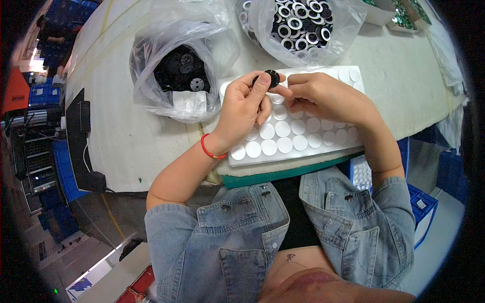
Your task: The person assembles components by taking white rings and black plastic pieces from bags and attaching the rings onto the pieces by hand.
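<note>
Between the thumb and fingers of my left hand (245, 103) is a small round black disc (273, 79), held above a white sheet (298, 156). My right hand (326, 96) is close beside the disc, its fingers curled together; whether the fingertips grip anything is hidden. Rows of round white discs (284, 145) cover the sheet under both hands. Beyond my left hand, a clear plastic bag (144, 93) is open around black round parts (177, 65). Farther back, another clear bag (351, 25) holds many black and white rings (295, 23).
A pale table (111, 136) with a green front edge (273, 177) lies before me. Boxes with shiny green pieces (402, 17) stand at the far right. A black strip with a cable (81, 146) runs along the left edge. Blue crates (423, 204) stand low on the right.
</note>
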`<state>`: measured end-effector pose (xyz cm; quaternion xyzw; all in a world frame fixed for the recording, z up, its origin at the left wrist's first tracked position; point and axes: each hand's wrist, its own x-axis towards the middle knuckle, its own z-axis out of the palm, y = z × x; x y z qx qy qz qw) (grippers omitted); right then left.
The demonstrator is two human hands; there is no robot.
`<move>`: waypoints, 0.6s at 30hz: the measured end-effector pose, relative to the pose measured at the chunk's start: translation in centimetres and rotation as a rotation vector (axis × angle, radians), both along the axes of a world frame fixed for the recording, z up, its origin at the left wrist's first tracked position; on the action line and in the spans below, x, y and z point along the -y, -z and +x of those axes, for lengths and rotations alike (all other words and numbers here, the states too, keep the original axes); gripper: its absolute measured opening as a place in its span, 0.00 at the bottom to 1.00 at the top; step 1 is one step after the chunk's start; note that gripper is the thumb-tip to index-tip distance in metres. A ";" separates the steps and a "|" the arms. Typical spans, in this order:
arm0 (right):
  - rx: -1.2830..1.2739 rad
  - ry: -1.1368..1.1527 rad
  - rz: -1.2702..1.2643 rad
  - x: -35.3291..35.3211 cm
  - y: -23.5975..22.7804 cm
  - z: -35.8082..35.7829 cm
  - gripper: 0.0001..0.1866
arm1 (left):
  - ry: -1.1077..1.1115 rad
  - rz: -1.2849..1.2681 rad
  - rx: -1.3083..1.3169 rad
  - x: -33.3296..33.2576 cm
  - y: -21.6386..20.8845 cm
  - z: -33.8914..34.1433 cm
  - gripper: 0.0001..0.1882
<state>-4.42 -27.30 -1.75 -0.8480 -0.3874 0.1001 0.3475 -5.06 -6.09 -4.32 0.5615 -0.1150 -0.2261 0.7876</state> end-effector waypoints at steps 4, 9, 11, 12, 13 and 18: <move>0.035 -0.012 -0.079 0.0 0.0 0.2 0.10 | -0.016 0.003 -0.005 0.0 -0.2 0.0 0.19; -0.073 -0.265 -0.089 1.6 -0.9 0.5 0.06 | -0.021 -0.010 -0.033 0.3 -0.8 0.0 0.17; -0.238 -0.250 -0.036 1.7 -1.8 0.6 0.07 | 0.008 0.007 -0.029 0.3 -0.7 0.0 0.16; -0.402 -0.233 0.017 1.7 -1.9 0.6 0.07 | 0.038 0.024 -0.025 0.2 -0.7 0.0 0.15; -0.403 -0.230 0.015 1.6 -1.7 0.6 0.07 | 0.040 0.022 -0.025 0.2 -0.5 0.0 0.15; -0.562 0.109 0.537 0.1 -1.8 -0.3 0.07 | 0.161 0.174 0.008 0.0 -0.5 -0.2 0.13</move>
